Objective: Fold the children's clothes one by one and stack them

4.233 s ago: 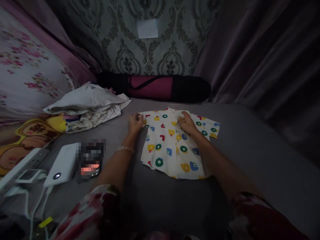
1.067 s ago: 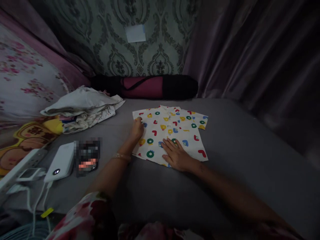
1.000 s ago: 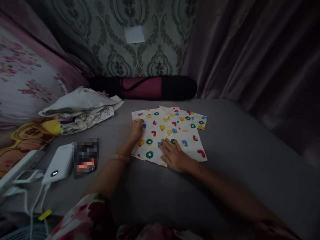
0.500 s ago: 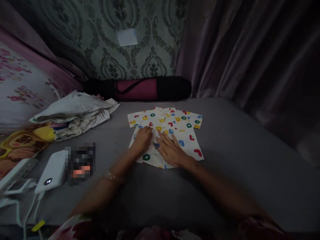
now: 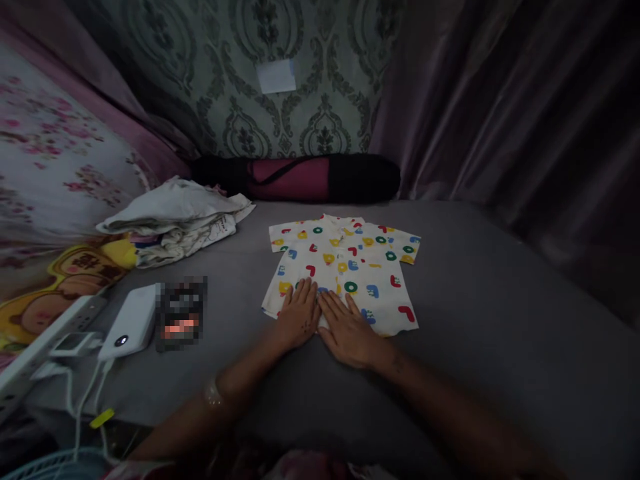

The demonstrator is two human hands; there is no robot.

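Observation:
A small white shirt (image 5: 333,257) printed with red, blue, green and yellow shapes lies spread on the grey bed surface, its collar pointing away from me and its short sleeves out to the sides. My left hand (image 5: 299,315) rests flat on the lower middle of the shirt, fingers stretched forward. Beside it, my right hand (image 5: 346,327) also lies flat on the shirt's lower part, fingers extended. The two hands nearly touch and cover part of the bottom hem. Neither hand holds anything.
Folded clothes (image 5: 175,217) lie at the left, near a yellow cushion (image 5: 35,307). A white power bank (image 5: 131,323), a power strip (image 5: 55,347), cables and a pixelated item sit front left. A black and pink long bag (image 5: 300,179) lies along the wall.
Both hands have slid toward me, down to the shirt's lower edge. My left hand has flattened out. The whole scene has shifted slightly right in view.

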